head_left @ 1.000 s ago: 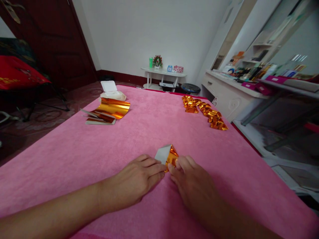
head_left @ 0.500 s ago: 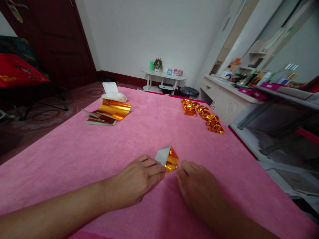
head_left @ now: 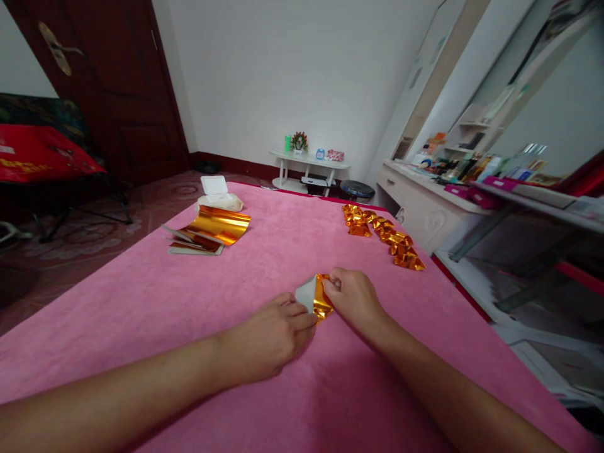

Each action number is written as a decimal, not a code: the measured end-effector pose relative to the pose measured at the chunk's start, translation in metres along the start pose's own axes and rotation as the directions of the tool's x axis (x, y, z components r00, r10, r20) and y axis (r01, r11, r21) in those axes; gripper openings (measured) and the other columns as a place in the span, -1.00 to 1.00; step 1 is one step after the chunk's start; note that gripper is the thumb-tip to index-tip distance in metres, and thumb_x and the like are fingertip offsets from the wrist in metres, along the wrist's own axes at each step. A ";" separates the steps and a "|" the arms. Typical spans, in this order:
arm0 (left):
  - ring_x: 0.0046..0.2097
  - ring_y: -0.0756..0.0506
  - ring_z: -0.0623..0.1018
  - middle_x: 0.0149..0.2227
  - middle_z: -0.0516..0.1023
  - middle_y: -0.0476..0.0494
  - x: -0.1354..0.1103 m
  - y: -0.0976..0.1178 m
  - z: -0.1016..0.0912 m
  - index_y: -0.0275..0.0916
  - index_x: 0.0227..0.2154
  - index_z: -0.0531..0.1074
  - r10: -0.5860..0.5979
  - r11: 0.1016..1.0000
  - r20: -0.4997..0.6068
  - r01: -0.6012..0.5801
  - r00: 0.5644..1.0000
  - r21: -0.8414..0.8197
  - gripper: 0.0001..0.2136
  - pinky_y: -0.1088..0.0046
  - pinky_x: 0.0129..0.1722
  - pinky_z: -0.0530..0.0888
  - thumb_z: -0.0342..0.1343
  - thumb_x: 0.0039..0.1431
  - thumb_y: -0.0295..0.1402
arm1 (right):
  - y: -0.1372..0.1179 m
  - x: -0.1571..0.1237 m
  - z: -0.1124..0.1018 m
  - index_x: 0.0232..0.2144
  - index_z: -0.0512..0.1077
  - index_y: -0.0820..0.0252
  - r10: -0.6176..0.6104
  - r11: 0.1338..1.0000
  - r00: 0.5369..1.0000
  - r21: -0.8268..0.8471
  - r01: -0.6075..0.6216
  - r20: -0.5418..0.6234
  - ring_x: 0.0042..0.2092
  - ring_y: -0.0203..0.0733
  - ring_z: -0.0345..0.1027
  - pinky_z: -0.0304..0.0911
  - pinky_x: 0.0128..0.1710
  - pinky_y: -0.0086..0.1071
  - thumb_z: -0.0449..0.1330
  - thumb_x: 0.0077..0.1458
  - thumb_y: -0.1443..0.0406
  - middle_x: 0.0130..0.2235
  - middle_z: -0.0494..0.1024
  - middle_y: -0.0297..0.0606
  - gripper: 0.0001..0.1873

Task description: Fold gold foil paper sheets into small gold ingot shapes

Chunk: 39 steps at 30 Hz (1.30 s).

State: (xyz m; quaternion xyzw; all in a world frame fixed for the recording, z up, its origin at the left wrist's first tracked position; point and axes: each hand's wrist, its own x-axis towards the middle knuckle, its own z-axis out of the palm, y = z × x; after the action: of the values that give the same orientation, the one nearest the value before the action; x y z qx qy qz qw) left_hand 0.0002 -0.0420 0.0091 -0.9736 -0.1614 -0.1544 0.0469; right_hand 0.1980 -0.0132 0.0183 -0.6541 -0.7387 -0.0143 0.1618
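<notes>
A small piece of gold foil paper, white on its back, lies partly folded on the pink cloth. My left hand presses its near left edge with closed fingertips. My right hand pinches the top right corner of the same piece. A row of several folded gold foil pieces lies at the far right of the cloth. A stack of flat gold foil sheets lies at the far left.
A white open wipes pack sits behind the foil sheets. The cloth's right edge drops toward a white dresser and a cluttered shelf. A small white table stands by the far wall, a dark door at left.
My right hand came off the foil piece, then moved forward and took its top right corner. My left hand stayed on the near edge. The view tilted up slightly.
</notes>
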 end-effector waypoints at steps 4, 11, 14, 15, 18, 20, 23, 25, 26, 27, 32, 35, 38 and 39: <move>-0.15 -0.10 0.45 -0.20 0.51 -0.20 0.027 -0.042 0.010 -0.29 -0.20 0.41 -0.024 1.000 0.036 0.023 0.999 0.004 -0.82 0.32 -0.10 0.26 -0.04 0.19 -0.44 | 0.011 0.046 0.007 -0.50 0.44 0.20 0.017 0.998 0.996 -0.059 -0.022 -0.089 -0.48 -0.28 0.28 -0.09 -0.52 -0.43 0.07 0.07 0.28 -0.50 0.51 -0.24 -0.80; -0.11 -0.07 0.46 -0.19 0.53 -0.17 0.040 -0.077 0.023 -0.24 -0.13 0.40 -0.069 0.994 -0.071 0.062 0.995 -0.092 -0.77 0.36 -0.09 0.28 -0.10 0.22 -0.45 | 0.024 0.061 0.016 -0.10 0.38 0.28 -0.002 0.994 0.960 0.108 0.034 -0.279 -0.15 -0.17 0.37 0.23 -0.16 -0.33 0.04 0.12 0.37 -0.16 0.49 -0.11 -0.71; -0.12 -0.10 0.46 -0.21 0.53 -0.18 0.037 -0.076 0.029 -0.27 -0.17 0.42 -0.116 0.986 -0.069 0.107 0.991 -0.129 -0.79 0.34 -0.10 0.30 -0.06 0.20 -0.43 | 0.007 0.027 0.021 0.06 0.25 0.29 -0.183 0.957 0.965 0.190 0.219 -0.190 0.06 -0.11 0.27 0.20 0.03 -0.22 -0.03 0.20 0.31 0.03 0.40 -0.04 -0.61; -0.13 -0.12 0.46 -0.22 0.53 -0.18 0.037 -0.076 0.030 -0.27 -0.20 0.43 -0.127 0.984 -0.057 0.119 0.990 -0.136 -0.81 0.32 -0.11 0.31 -0.04 0.18 -0.41 | 0.001 0.014 0.023 0.14 0.16 0.33 -0.270 0.934 0.954 0.206 0.292 -0.127 0.12 -0.08 0.21 0.18 0.07 -0.20 -0.01 0.19 0.25 0.11 0.33 0.01 -0.51; -0.15 -0.13 0.46 -0.25 0.53 -0.16 0.037 -0.075 0.031 -0.28 -0.22 0.44 -0.157 0.974 -0.022 0.151 0.987 -0.167 -0.83 0.30 -0.12 0.32 0.00 0.17 -0.41 | -0.007 -0.016 0.035 0.26 -0.15 0.47 -0.375 0.909 0.923 0.159 0.385 -0.090 0.25 0.03 -0.02 0.13 0.14 -0.08 0.07 0.13 0.08 0.24 0.07 0.17 -0.16; -0.13 -0.12 0.46 -0.22 0.53 -0.15 0.038 -0.075 0.029 -0.26 -0.19 0.43 -0.174 0.968 -0.016 0.167 0.985 -0.189 -0.81 0.31 -0.11 0.33 -0.03 0.19 -0.43 | -0.004 -0.025 0.042 0.26 -0.16 0.51 -0.404 0.906 0.910 0.098 0.412 -0.097 0.27 0.10 -0.07 0.13 0.13 -0.01 0.09 0.09 0.02 0.24 0.05 0.23 -0.09; -0.10 -0.11 0.46 -0.18 0.53 -0.16 0.038 -0.075 0.026 -0.26 -0.14 0.42 -0.177 0.964 -0.022 0.168 0.984 -0.208 -0.78 0.32 -0.09 0.33 -0.06 0.21 -0.43 | 0.003 -0.025 0.045 0.20 0.01 0.60 -0.410 0.910 0.906 0.018 0.414 -0.102 0.24 0.21 -0.04 0.14 0.11 0.07 0.10 0.02 -0.09 0.21 0.09 0.33 -0.03; -0.09 -0.10 0.46 -0.17 0.52 -0.17 0.038 -0.076 0.025 -0.25 -0.12 0.42 -0.178 0.963 -0.017 0.171 0.984 -0.210 -0.77 0.32 -0.08 0.33 -0.06 0.22 -0.43 | 0.005 -0.022 0.043 0.15 0.12 0.64 -0.400 0.916 0.912 -0.019 0.400 -0.095 0.21 0.26 0.04 0.16 0.09 0.09 0.10 -0.03 -0.14 0.17 0.16 0.35 -0.01; -0.09 -0.10 0.46 -0.16 0.52 -0.17 0.038 -0.076 0.024 -0.25 -0.11 0.42 -0.180 0.963 -0.013 0.173 0.984 -0.207 -0.77 0.32 -0.07 0.34 -0.06 0.22 -0.43 | 0.005 -0.020 0.041 0.13 0.17 0.64 -0.384 0.923 0.919 -0.033 0.382 -0.090 0.19 0.26 0.08 0.15 0.09 0.09 0.10 -0.05 -0.16 0.15 0.19 0.35 -0.01; -0.08 -0.10 0.46 -0.16 0.52 -0.17 0.038 -0.076 0.025 -0.24 -0.11 0.42 -0.182 0.963 -0.008 0.176 0.983 -0.202 -0.77 0.32 -0.07 0.34 -0.07 0.23 -0.43 | 0.004 -0.019 0.040 0.11 0.22 0.63 -0.365 0.931 0.927 -0.046 0.362 -0.088 0.17 0.27 0.11 0.14 0.10 0.09 0.11 -0.06 -0.16 0.13 0.23 0.33 -0.02; -0.08 -0.09 0.46 -0.16 0.52 -0.18 0.040 -0.075 0.025 -0.24 -0.09 0.41 -0.179 0.964 -0.010 0.173 0.984 -0.203 -0.75 0.32 -0.06 0.35 -0.07 0.22 -0.44 | 0.002 -0.016 0.033 0.02 0.35 0.55 -0.330 0.942 0.941 -0.089 0.323 -0.077 0.13 0.21 0.19 0.00 0.17 0.07 0.13 -0.02 -0.12 0.07 0.36 0.24 -0.16; -0.10 -0.08 0.47 -0.16 0.52 -0.16 0.039 -0.075 0.024 -0.23 -0.09 0.40 -0.203 0.952 -0.034 0.189 0.979 -0.243 -0.73 0.31 -0.06 0.34 -0.07 0.18 -0.49 | 0.002 -0.013 0.029 0.03 0.34 0.50 -0.346 0.936 0.935 -0.091 0.339 -0.074 0.13 0.16 0.16 -0.05 0.18 0.08 0.14 0.03 -0.04 0.07 0.37 0.17 -0.27; -0.12 -0.10 0.47 -0.18 0.52 -0.15 0.035 -0.079 0.022 -0.24 -0.14 0.43 -0.250 0.934 -0.074 0.220 0.965 -0.283 -0.72 0.27 -0.05 0.32 -0.01 0.09 -0.52 | 0.001 -0.009 0.022 -0.03 0.38 0.37 -0.317 0.948 0.948 -0.054 0.314 -0.043 0.03 0.08 0.21 0.05 0.10 0.04 0.16 0.06 0.06 -0.01 0.42 0.05 -0.45; -0.11 -0.11 0.47 -0.18 0.52 -0.14 0.033 -0.082 0.021 -0.23 -0.15 0.44 -0.260 0.928 -0.084 0.225 0.962 -0.297 -0.71 0.25 -0.04 0.32 0.01 0.05 -0.52 | 0.001 -0.007 0.020 -0.07 0.40 0.33 -0.296 0.955 0.955 -0.034 0.295 -0.029 -0.02 0.04 0.23 0.11 0.05 0.00 0.17 0.07 0.11 -0.07 0.43 0.00 -0.53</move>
State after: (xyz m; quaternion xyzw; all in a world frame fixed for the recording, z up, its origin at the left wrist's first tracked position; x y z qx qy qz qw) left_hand 0.0087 0.0478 0.0024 -0.9314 -0.2535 -0.2398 -0.1033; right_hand 0.1953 -0.0155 -0.0026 -0.5384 -0.8250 -0.0603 0.1608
